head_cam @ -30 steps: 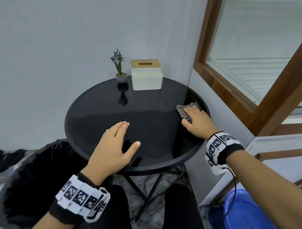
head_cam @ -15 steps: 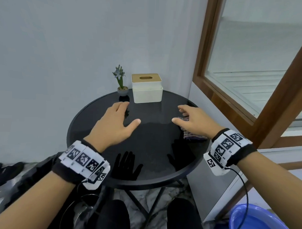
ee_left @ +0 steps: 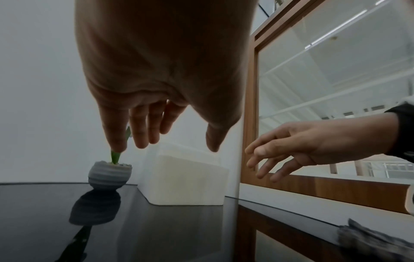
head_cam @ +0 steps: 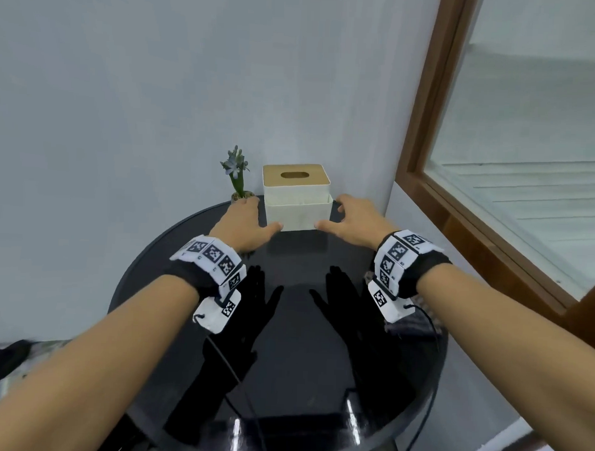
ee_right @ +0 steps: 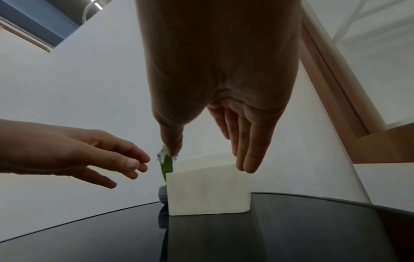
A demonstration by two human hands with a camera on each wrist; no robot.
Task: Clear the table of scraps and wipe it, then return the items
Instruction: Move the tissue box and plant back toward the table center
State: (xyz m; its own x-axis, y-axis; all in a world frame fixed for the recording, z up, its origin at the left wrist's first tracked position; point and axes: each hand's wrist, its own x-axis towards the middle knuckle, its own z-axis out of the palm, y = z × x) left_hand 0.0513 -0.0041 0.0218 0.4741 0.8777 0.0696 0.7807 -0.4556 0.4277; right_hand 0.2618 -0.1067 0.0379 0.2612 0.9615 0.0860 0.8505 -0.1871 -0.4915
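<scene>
A white tissue box with a wooden lid stands at the back of the round black glass table. My left hand hovers at its left side and my right hand at its right side. Both have straight, spread fingers and hold nothing. In the wrist views the fingertips are a little short of the tissue box. A small potted plant stands just left of the box, behind my left fingers. The grey cloth lies by the table's right edge, under my right wrist.
A grey wall runs right behind the table. A wood-framed window and a white ledge flank the right side. The plant's grey pot sits close to the box's left face. Dark shapes lie on the floor at the left.
My right hand has let go of the cloth at the table's right edge. Both hands have moved forward across the table to either side of the tissue box.
</scene>
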